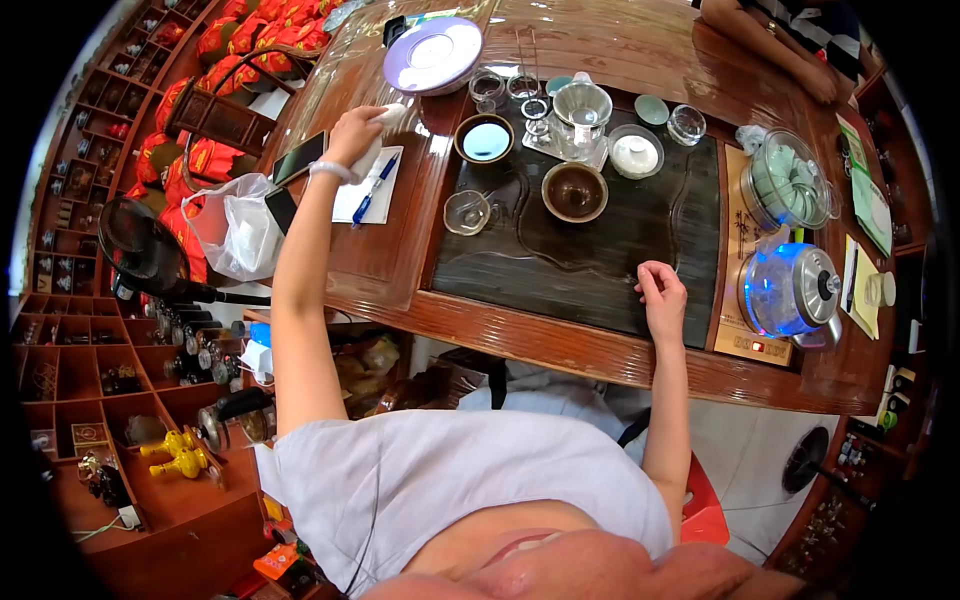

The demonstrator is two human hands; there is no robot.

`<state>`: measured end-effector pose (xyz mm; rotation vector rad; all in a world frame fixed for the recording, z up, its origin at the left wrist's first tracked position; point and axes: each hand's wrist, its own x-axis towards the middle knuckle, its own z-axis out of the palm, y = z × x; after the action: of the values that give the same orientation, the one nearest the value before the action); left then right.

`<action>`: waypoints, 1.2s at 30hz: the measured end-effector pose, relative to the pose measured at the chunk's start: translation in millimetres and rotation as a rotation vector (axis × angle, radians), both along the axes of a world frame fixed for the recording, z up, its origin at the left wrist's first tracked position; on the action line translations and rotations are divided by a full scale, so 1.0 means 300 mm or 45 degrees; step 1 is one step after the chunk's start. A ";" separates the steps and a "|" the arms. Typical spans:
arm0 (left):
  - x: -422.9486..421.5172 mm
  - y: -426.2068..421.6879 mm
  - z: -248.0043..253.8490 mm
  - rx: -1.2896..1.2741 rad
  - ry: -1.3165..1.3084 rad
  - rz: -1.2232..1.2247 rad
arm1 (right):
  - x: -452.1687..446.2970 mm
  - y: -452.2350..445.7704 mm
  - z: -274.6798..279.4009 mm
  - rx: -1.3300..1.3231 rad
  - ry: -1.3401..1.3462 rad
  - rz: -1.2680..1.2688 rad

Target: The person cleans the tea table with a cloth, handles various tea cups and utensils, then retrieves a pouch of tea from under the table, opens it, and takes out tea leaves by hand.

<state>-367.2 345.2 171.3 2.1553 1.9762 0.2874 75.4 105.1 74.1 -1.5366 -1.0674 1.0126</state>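
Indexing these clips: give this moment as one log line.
Left hand: holding white tissue, near paper | Right hand: over tea tray | Glass kettle: lit blue

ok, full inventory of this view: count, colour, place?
Table: 1, brown, centre
Tray: 1, dark, on table
Deep bowls: 2, brown, tray
Glassware: several, clear, tray's far side
Green cup: 1, tray's far side
Plate: 1, lavender, far left
Kettle: 1, clear, blue-lit, right
Glass pot: 1, clear, beyond kettle
Paper: 1, white, left
Pen: 1, blue, on paper
Bag: 1, white, left
Red packages: several, upper left
Shelves: brown, both sides; contents uncountable
Stool: 1, red, lower right
Other person's arm: upper right
Tissue: 1, white, left hand
Left hand: 1, bare, table's left
Right hand: 1, bare, tray's near right
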 end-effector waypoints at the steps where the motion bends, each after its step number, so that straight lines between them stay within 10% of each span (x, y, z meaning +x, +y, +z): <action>1: 0.006 -0.048 0.006 0.115 -0.213 -0.030 | -0.001 0.000 -0.003 -0.004 0.013 0.002; 5: 0.093 -0.243 -0.048 0.113 -0.393 -0.430 | -0.011 0.000 0.006 0.063 -0.101 0.051; 16: 0.116 -0.191 -0.117 0.615 -0.322 -0.098 | -0.006 -0.003 -0.006 0.052 -0.087 0.008; 23: 0.177 -0.062 -0.359 0.423 0.376 -0.194 | 0.004 -0.006 -0.031 0.104 -0.050 -0.067; 36: 0.212 -0.033 -0.321 0.674 0.263 -0.149 | 0.004 -0.010 -0.020 0.221 -0.202 -0.062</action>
<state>-303.5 335.4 74.9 2.7074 2.0420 0.6571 76.6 102.2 68.1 -1.5113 -1.1899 0.7541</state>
